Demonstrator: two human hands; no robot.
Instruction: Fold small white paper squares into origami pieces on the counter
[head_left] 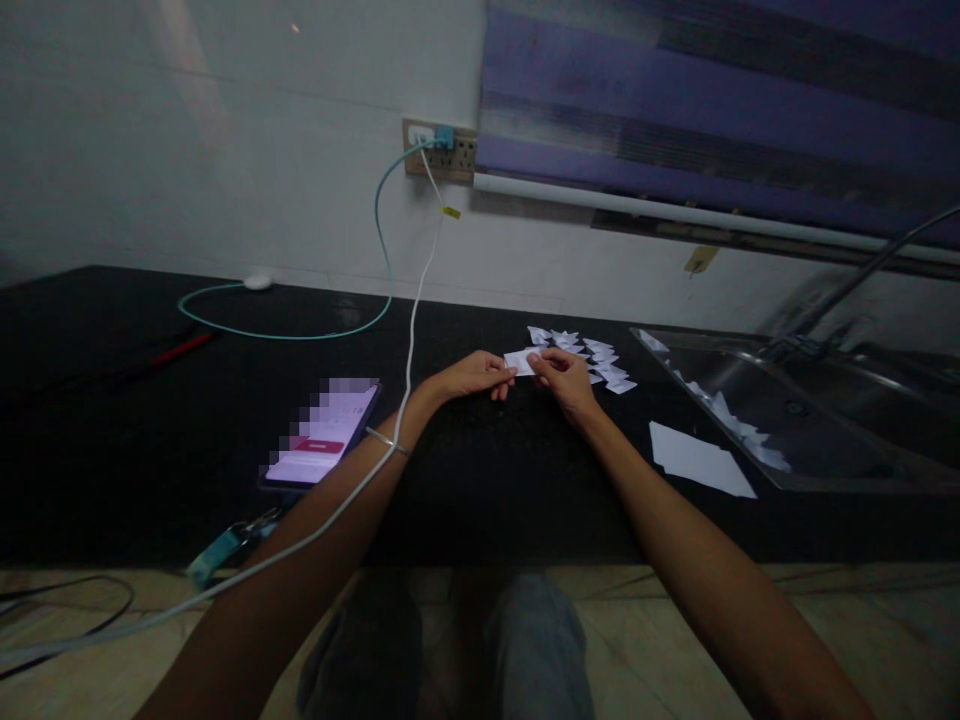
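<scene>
Both my hands meet over the black countertop (112,420) and pinch one small white paper piece (520,362) between them. My left hand (474,375) grips its left end with closed fingers. My right hand (564,378) grips its right end, fingers curled. Just behind my right hand lies a pile of several small folded white paper pieces (592,358). A larger white paper sheet (699,460) lies flat to the right of my right forearm.
A lit phone (324,436) lies left of my left arm, with a white cable (411,330) running to a wall socket (439,150). A teal cable (300,332) loops on the counter. A steel sink (795,410) with paper scraps sits at right.
</scene>
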